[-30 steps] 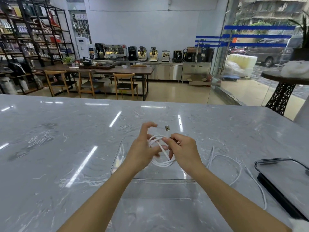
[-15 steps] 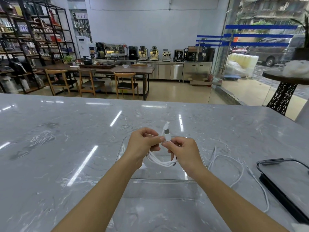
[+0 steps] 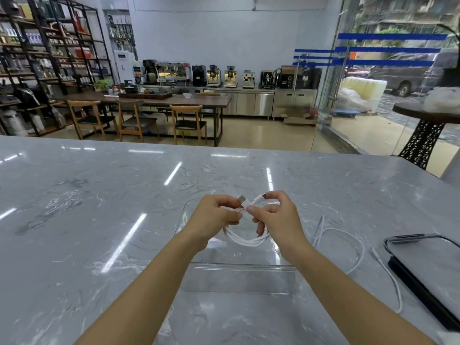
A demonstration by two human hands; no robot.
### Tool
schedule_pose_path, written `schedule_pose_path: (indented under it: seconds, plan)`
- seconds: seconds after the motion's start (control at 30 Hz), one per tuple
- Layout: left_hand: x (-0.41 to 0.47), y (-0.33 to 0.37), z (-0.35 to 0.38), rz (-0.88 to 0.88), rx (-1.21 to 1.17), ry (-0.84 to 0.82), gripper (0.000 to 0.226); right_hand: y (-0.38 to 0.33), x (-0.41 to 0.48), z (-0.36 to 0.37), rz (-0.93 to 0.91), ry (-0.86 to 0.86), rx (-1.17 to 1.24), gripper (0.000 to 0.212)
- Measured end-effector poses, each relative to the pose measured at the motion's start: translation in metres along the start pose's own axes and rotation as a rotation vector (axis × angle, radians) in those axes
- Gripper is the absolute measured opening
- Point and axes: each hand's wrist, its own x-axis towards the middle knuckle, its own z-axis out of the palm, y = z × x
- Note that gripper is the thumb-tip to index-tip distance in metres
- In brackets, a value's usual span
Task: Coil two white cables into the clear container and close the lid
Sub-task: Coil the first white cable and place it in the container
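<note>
A coiled white cable (image 3: 246, 239) hangs in loops between my two hands, above the open clear container (image 3: 239, 270) on the marble counter. My left hand (image 3: 214, 220) grips one side of the coil, with a plug end sticking up beside its fingers. My right hand (image 3: 276, 220) pinches the other plug end and holds the coil's right side. A second white cable (image 3: 353, 245) lies loose on the counter to the right of the container. The container's lid (image 3: 428, 265), clear with a dark rim, lies flat at the far right.
The grey marble counter (image 3: 99, 220) stretches wide to the left and behind the container. Beyond its far edge are wooden chairs, a long table, shelves and coffee machines. A glass wall stands at the right.
The two plug ends have come apart, one now at each hand. My hands have spread slightly and the coil hangs lower between them.
</note>
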Motion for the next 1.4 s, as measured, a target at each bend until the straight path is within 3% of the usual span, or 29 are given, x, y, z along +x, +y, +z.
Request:
schedule_pose_path:
  seconds: [0.07, 0.17, 0.3, 0.53, 0.67, 0.97, 1.13, 1.4]
  plan:
    - [0.000, -0.003, 0.000, -0.043, -0.084, -0.044, 0.022, -0.001, 0.001, -0.003, 0.056, -0.067, 0.053, 0.034]
    - [0.003, -0.008, -0.001, -0.106, -0.084, -0.031, 0.020, -0.001, 0.006, -0.007, 0.115, -0.131, 0.099, 0.017]
    - [0.008, -0.012, -0.009, -0.163, 0.219, 0.012, 0.011, 0.005, 0.010, -0.005, 0.154, -0.132, 0.001, 0.014]
    - [0.026, -0.005, -0.026, -0.003, 0.673, 0.012, 0.008, -0.002, 0.030, 0.007, 0.246, -0.199, -0.112, 0.015]
    - [0.036, -0.005, -0.032, 0.061, 0.992, -0.019, 0.010, -0.004, 0.046, 0.025, 0.199, -0.190, -0.304, 0.021]
    - [0.043, -0.041, -0.025, -0.048, 1.530, -0.169, 0.024, 0.028, 0.062, 0.067, 0.190, -0.282, -0.671, 0.020]
    - [0.045, -0.055, -0.018, -0.096, 1.607, -0.300, 0.033, 0.046, 0.064, 0.072, 0.223, -0.339, -0.841, 0.018]
    - [0.048, -0.064, -0.020, -0.051, 1.654, -0.327, 0.031, 0.052, 0.064, 0.070, 0.195, -0.401, -0.997, 0.030]
